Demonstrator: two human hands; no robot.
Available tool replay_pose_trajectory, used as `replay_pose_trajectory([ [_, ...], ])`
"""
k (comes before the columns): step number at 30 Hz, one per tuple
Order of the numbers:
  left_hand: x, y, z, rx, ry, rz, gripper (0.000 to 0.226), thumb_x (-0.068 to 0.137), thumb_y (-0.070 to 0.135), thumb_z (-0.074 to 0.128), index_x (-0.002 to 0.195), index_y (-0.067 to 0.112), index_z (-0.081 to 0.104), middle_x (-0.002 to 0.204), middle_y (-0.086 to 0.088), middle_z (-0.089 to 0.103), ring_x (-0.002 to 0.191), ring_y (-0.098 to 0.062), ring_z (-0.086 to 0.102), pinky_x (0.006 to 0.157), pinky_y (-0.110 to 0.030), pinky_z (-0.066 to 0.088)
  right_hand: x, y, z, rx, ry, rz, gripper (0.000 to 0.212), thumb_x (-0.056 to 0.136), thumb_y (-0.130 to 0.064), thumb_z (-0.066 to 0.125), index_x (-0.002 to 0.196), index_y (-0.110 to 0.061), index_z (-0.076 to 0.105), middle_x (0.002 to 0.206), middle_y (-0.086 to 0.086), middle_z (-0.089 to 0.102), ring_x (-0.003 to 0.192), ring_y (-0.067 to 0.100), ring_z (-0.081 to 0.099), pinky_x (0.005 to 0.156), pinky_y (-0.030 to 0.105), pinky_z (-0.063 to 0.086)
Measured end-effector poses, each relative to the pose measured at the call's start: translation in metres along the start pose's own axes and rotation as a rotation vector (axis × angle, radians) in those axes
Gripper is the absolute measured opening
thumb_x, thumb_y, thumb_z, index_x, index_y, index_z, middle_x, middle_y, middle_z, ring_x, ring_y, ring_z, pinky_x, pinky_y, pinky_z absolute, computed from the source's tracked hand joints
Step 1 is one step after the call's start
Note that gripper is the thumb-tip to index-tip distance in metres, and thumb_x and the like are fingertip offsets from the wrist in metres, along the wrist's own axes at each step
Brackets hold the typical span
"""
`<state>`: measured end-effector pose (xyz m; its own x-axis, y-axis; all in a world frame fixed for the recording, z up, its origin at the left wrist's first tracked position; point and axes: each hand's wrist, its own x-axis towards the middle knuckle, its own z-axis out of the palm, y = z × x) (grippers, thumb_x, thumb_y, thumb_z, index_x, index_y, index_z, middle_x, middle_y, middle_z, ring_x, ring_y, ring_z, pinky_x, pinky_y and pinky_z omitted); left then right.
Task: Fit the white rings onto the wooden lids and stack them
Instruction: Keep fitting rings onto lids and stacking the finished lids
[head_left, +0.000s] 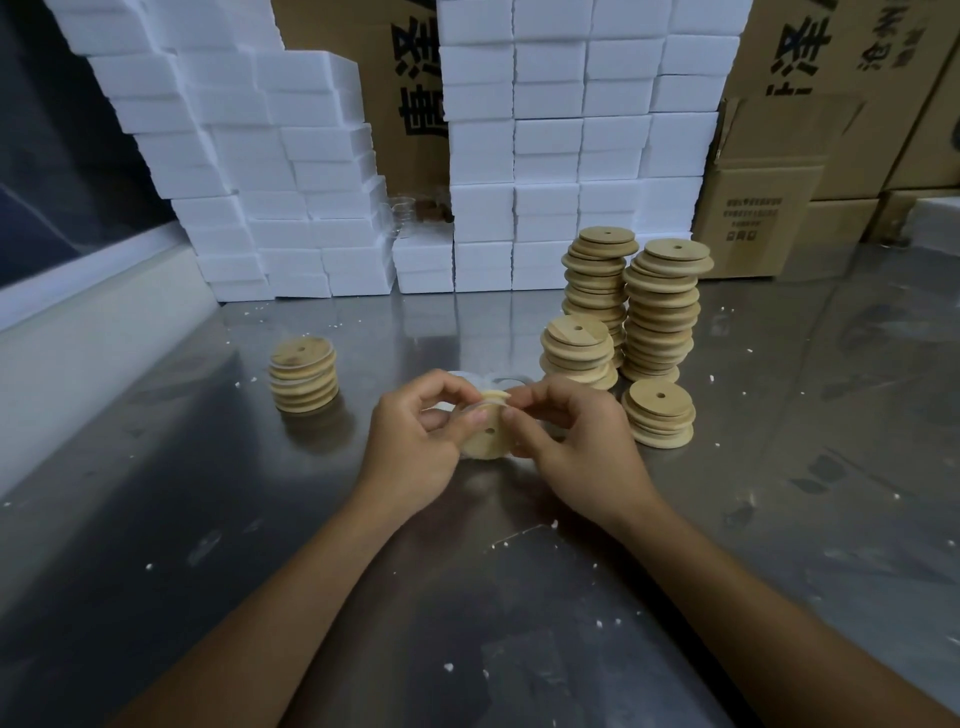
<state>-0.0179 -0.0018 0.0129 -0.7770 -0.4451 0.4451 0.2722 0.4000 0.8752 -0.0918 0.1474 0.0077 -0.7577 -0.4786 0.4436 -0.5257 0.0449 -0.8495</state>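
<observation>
Both hands hold one wooden lid on edge just above the surface, in front of the tall stacks of bare lids. The left hand and right hand pinch its rim with curled fingers, likely working a white ring around it. The short ringed stack sits well left of those stacks, keeping done work apart.

A packing workshop or storeroom — white foam boxes and printed cartons stacked behind a steel worktable.
</observation>
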Motion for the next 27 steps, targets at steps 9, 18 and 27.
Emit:
replay_pose_trajectory([
  [9,0.0024,0.0022,-0.0035,-0.159,0.036,-0.138,0.020,0.081,-0.001,0.073,0.077,0.018,0.066,0.090,-0.003,0.072,0.073,-0.020,0.073,0.065,-0.035,0.060,0.0038,0.0036,-0.0020,-0.087,0.056,-0.049,0.009,0.089,-0.015,0.069,0.081,-0.019,0.071,0.076,-0.014,0.072,0.073,0.005,0.070,0.071,0.037,0.061],
  [18,0.0030,0.0014,-0.0081,-0.169,-0.017,-0.144,0.021,0.084,-0.006,0.069,0.081,0.015,0.064,0.091,-0.003,0.071,0.074,-0.016,0.070,0.064,-0.032,0.059,0.0086,0.0031,-0.0038,0.152,-0.027,0.130,0.011,0.091,-0.007,0.068,0.080,-0.009,0.071,0.076,0.009,0.074,0.073,0.021,0.072,0.067,0.038,0.063],
  [27,0.0028,-0.0023,-0.0090,-0.170,-0.053,-0.139,0.034,0.084,-0.006,0.067,0.078,0.027,0.071,0.095,-0.001,0.073,0.081,-0.019,0.072,0.065,-0.033,0.059,0.0081,0.0035,-0.0037,0.244,-0.060,0.209,0.013,0.091,-0.008,0.069,0.078,-0.010,0.071,0.076,0.006,0.075,0.077,0.019,0.074,0.074,0.038,0.063],
])
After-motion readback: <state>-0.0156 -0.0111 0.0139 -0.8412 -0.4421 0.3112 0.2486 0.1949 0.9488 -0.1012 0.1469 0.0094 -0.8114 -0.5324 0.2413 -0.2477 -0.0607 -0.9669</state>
